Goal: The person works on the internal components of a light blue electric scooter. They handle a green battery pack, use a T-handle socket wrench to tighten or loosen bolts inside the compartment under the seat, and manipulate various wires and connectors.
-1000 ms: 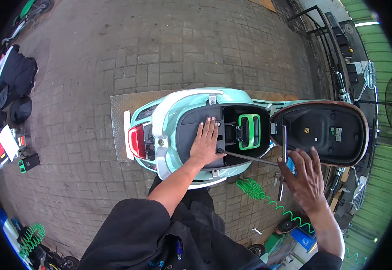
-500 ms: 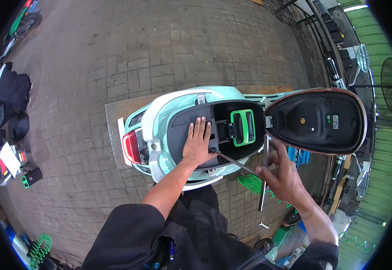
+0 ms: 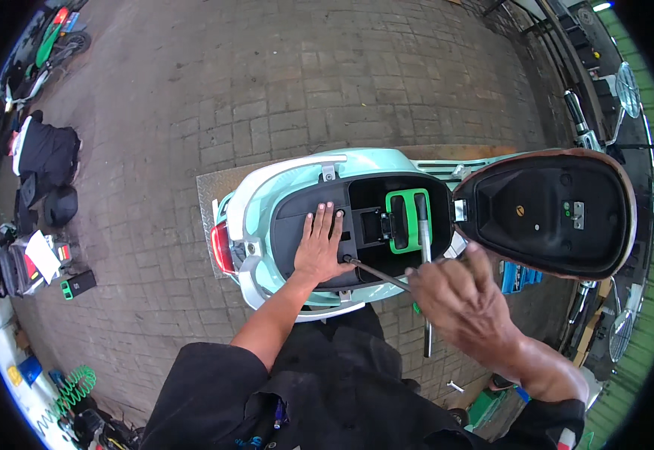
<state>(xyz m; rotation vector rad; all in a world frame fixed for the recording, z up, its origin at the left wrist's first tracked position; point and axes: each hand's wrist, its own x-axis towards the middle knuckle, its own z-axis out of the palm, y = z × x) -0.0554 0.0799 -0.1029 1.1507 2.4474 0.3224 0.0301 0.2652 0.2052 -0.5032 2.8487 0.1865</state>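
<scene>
A mint-green scooter (image 3: 376,159) lies below me with its seat (image 3: 544,214) tipped open to the right. My left hand (image 3: 318,253) rests flat on the black storage-compartment panel (image 3: 289,214), fingers stretched out. Its thumb touches or nearly touches the lower end of a T-handle wrench (image 3: 383,276), which meets the panel beside it. My right hand (image 3: 463,300) is closed around the wrench where shaft and crossbar join; both crossbar ends stick out past the fingers. The fastener under the wrench tip is hidden. A green-framed handle (image 3: 426,201) shows inside the compartment.
Beneath the scooter is a metal plate (image 3: 208,202) on brick paving. A small bolt-like piece (image 3: 455,386) lies on the ground at lower right. A blue case (image 3: 520,277) sits below the seat. Bags (image 3: 51,154) and a box with papers (image 3: 42,255) stand at far left.
My right hand has closed over the wrench's crossbar, its fingers having been looser before. The scooter sits slightly differently in view as my head shifted. My left hand stays flat on the panel.
</scene>
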